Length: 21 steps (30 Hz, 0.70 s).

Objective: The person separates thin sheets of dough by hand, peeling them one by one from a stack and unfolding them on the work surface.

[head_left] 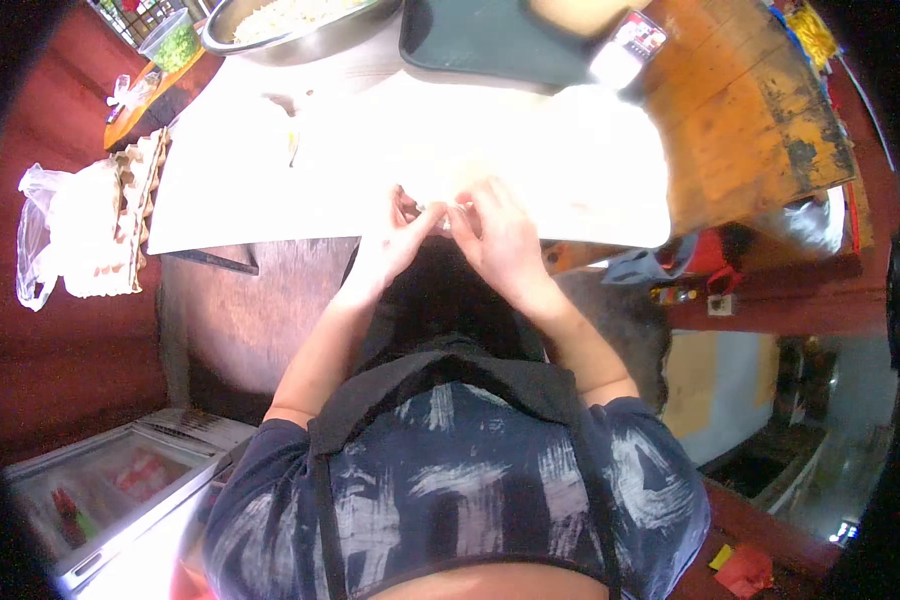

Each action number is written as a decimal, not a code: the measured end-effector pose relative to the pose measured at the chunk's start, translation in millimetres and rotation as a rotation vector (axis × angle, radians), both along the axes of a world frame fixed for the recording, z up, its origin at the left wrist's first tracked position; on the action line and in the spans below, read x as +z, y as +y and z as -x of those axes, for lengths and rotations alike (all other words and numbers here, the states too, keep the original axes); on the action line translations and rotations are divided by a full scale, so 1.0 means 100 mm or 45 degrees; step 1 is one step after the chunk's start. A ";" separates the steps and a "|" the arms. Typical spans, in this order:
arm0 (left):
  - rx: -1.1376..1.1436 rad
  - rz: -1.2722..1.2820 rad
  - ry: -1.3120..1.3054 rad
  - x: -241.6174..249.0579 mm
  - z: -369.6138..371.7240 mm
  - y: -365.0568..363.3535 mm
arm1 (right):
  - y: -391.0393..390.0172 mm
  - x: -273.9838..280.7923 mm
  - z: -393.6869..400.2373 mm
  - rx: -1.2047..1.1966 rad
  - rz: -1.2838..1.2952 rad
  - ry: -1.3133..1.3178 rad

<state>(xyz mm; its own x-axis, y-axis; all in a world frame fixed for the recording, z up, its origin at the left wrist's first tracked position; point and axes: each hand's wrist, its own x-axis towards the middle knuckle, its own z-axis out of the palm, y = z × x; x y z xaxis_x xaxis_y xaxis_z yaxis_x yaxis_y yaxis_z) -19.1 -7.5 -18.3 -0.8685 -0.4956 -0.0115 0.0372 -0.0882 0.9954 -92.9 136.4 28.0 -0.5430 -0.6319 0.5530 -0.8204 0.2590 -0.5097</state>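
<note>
Where white board (600,215) ends, left hand (400,240), right hand (497,232), both pinching small pale piece (444,226); phone (632,46) beyond

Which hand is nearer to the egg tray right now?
Left. The left hand is at the front edge of the white work surface, to the right of the egg tray and clear of it. The right hand is farther right, beyond the left.

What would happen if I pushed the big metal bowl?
The metal bowl would probably slide rather than tip, because it looks wide. It may feel heavy, with those pale shreds inside. Its smooth, shiny side could be slippery.
</note>
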 end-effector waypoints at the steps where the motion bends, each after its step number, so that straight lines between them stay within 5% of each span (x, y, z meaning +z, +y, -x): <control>1: -0.007 0.016 0.008 -0.04 0.00 -0.01 | 0.00 0.00 0.01 0.003 0.005 0.054; 4: -0.069 -0.157 0.199 0.13 -0.03 0.07 | 0.02 -0.01 0.04 0.034 -0.013 0.144; 17: -0.041 -0.015 0.101 0.00 -0.01 -0.07 | -0.13 -0.06 0.00 0.011 0.021 0.277; 19: 0.214 0.111 -0.328 -0.06 0.03 -0.12 | -0.12 -0.09 -0.02 0.022 0.011 0.269; 21: 0.179 0.206 -0.325 -0.04 0.04 -0.15 | -0.11 -0.06 -0.02 0.027 0.002 0.269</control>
